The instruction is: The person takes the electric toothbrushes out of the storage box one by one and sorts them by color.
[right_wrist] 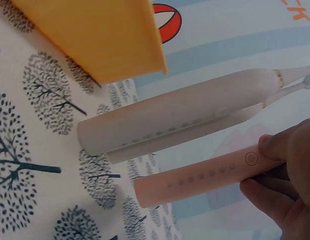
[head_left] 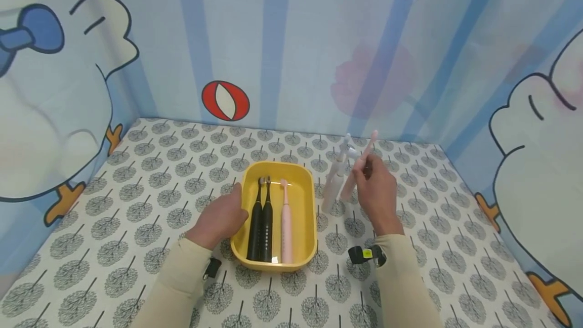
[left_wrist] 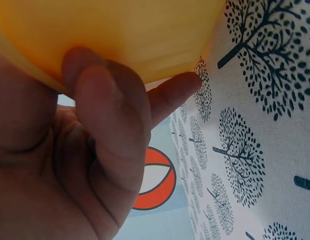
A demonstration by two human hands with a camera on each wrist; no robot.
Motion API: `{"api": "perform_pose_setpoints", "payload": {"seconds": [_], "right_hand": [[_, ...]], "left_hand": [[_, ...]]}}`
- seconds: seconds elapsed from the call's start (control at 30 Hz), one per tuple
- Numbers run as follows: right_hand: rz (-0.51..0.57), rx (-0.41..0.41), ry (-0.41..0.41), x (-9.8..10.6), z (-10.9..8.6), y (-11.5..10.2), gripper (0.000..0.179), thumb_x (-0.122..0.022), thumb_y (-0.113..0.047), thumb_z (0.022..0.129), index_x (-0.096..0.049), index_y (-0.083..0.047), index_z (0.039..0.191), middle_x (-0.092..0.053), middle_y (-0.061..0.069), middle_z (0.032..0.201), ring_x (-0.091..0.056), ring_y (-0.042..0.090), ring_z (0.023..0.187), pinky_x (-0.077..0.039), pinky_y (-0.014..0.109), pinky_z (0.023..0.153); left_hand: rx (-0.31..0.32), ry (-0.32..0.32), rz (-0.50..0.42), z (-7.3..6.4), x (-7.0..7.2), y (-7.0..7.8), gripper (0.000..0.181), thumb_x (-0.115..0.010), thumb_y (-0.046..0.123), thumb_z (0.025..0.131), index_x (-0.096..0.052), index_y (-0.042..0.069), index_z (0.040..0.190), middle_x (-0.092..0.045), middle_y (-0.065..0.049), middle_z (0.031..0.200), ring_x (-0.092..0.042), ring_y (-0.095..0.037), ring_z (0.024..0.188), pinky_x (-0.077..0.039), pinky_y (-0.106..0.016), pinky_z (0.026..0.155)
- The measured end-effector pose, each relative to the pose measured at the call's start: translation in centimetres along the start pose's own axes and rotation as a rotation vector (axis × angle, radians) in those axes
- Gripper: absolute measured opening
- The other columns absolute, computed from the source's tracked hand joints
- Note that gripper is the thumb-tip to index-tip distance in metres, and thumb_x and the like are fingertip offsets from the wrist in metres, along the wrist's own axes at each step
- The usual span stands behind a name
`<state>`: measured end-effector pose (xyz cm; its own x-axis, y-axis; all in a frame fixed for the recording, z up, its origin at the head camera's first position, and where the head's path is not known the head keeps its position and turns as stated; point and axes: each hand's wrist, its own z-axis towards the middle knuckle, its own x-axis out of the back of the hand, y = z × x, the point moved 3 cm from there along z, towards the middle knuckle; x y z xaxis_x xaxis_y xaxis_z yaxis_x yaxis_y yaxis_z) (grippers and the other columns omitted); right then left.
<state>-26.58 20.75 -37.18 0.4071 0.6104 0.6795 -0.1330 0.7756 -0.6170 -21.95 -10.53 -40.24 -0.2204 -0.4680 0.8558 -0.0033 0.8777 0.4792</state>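
My left hand (head_left: 221,218) grips the left rim of a yellow tray (head_left: 310,216), thumb over the edge and fingers against the outer wall. Inside lie two black electric toothbrushes (head_left: 256,227) side by side and one pink electric toothbrush (head_left: 286,227). To the tray's right, my right hand (head_left: 377,189) pinches another pink electric toothbrush (right_wrist: 205,175) by its upper handle, brush head up. Whether its base touches the table I cannot tell. Just left of it, two white electric toothbrushes (right_wrist: 170,115) stand upright close together, one partly hiding the other.
A cloth with a tree print (head_left: 150,237) covers the table. Behind it hangs a striped blue and white curtain (head_left: 300,39) with cartoon figures, meeting the table's back edge. Each wrist wears a dark strap (head_left: 364,254).
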Motion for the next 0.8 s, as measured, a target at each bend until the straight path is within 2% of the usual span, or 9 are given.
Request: {"api": "perform_pose_setpoints", "payload": {"seconds": [0.37, 0.8], "right_hand": [[0.010, -0.037, -0.020, -1.2, 0.2, 1.7, 0.042, -0.059, -0.024, 0.098, -0.051, -0.003, 0.134, -0.062, 0.014, 0.118, -0.062, 0.027, 0.101, -0.053, 0.042, 0.081], [0.043, 0.033, -0.008, -1.5, 0.1, 1.7, 0.043, -0.062, -0.020, 0.096, -0.051, -0.003, 0.134, -0.061, 0.014, 0.122, -0.063, 0.026, 0.105, -0.052, 0.039, 0.085]], "left_hand": [[-0.015, -0.003, 0.017, 0.0, -0.3, 0.1, 0.071, -0.051, 0.012, 0.093, -0.014, -0.006, 0.152, -0.055, -0.009, 0.072, -0.054, -0.019, 0.056, -0.044, -0.031, 0.050], [-0.004, -0.010, -0.023, -0.1, 0.0, -0.2, 0.074, -0.050, 0.011, 0.093, -0.010, -0.005, 0.153, -0.056, -0.011, 0.080, -0.053, -0.020, 0.058, -0.044, -0.032, 0.051]]}}
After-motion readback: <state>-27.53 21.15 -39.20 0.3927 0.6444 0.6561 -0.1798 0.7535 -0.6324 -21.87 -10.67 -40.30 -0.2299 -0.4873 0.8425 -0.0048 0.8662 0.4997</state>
